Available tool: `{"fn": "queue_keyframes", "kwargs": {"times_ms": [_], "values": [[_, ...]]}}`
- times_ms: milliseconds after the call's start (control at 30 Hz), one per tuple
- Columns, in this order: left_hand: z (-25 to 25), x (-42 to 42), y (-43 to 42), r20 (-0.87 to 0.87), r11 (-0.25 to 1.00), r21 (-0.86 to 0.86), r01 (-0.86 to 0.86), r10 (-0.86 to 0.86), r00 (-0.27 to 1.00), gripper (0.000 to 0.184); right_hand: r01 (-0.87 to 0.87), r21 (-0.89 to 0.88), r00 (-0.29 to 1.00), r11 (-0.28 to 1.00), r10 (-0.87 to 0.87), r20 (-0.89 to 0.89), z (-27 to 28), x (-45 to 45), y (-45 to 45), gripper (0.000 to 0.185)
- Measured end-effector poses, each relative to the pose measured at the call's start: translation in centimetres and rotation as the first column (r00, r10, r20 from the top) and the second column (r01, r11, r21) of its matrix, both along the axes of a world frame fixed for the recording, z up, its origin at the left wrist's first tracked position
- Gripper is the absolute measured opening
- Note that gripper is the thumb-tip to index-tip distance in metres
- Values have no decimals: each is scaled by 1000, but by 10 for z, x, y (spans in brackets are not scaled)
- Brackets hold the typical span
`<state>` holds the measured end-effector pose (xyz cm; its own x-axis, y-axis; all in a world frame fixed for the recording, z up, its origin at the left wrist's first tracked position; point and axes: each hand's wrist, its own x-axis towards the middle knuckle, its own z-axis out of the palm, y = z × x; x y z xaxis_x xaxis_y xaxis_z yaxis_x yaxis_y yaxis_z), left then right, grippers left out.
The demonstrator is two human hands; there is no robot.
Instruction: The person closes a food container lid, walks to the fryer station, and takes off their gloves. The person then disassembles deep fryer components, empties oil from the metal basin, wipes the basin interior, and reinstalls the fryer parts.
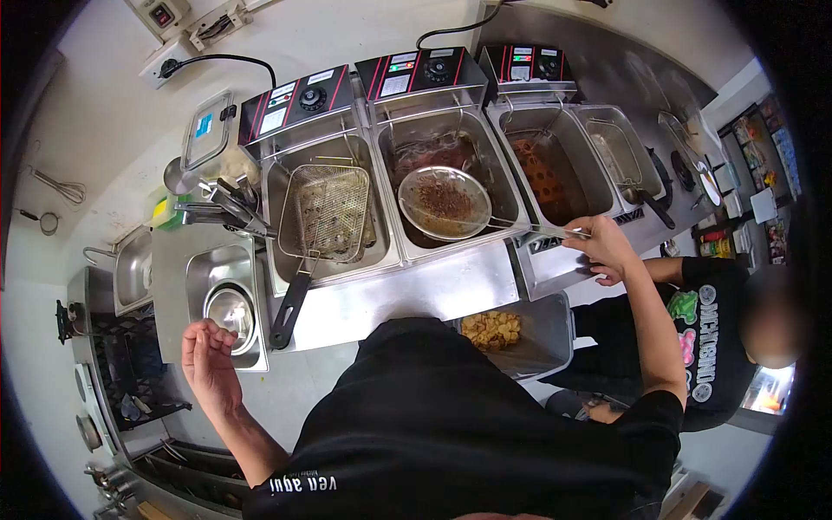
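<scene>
My right hand (604, 250) pinches the long thin handle of a round mesh strainer (444, 235). The strainer hangs over the middle fryer (511, 195), and brown crumbs (444, 198) lie spread in its mesh. Dark oil shows around and behind it. Raised at the left, my left hand (208, 364) has its fingers curled in, with nothing visible in them. It is nearest to a round steel bowl (230, 312) in the small steel basin (212, 264). A rectangular fry basket (325, 212) with a black handle rests over the left fryer (390, 243).
To the right stands another fryer (589, 195) with brown oil, beside a smaller basket (615, 143). Below the counter, a grey bin (559, 334) holds golden fried pieces (491, 331). A person in black (706, 347) crouches close on the right. Metal utensils (227, 208) cluster at the left.
</scene>
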<state>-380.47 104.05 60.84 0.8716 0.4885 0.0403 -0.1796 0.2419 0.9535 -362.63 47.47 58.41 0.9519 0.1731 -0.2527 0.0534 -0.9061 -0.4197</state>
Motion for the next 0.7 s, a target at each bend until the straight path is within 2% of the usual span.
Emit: {"fn": "queue_keyframes", "kwargs": {"times_ms": [33,100,133,233,333,367,433,600,667,700], "values": [[1,0,0,3,1000,0,3,-3,1000,15,-2,-1,1000,1000,2,0,7,2,4,32],[2,-1,0,4,1000,-2,7,-7,1000,14,0,-68,987,998,-11,-160,18,10,11,29],[1,-1,1,6,1000,-5,11,-11,1000,14,0,-70,987,998,-11,-161,17,15,9,29],[-1,-4,3,6,1000,-15,10,-10,1000,14,-16,15,976,1000,19,-215,-3,32,9,26],[0,-5,2,11,1000,-17,7,-7,1000,14,0,-80,1000,997,-2,-23,-22,38,25,27],[1,-7,2,14,1000,-9,7,-7,1000,14,-6,-79,1000,997,4,-24,-35,37,27,27],[3,-10,4,10,1000,-1,1,-1,1000,14,48,-105,972,993,-22,235,-69,34,31,27],[4,-16,10,6,999,28,20,-20,1000,15,105,-64,956,992,-83,280,-75,15,26,27],[0,-16,9,-10,999,24,24,-24,1000,17,21,-25,940,999,-12,341,-69,9,15,29],[1,-17,9,-48,998,28,54,-53,997,17,40,-90,945,995,-8,327,-69,11,13,28]]}}
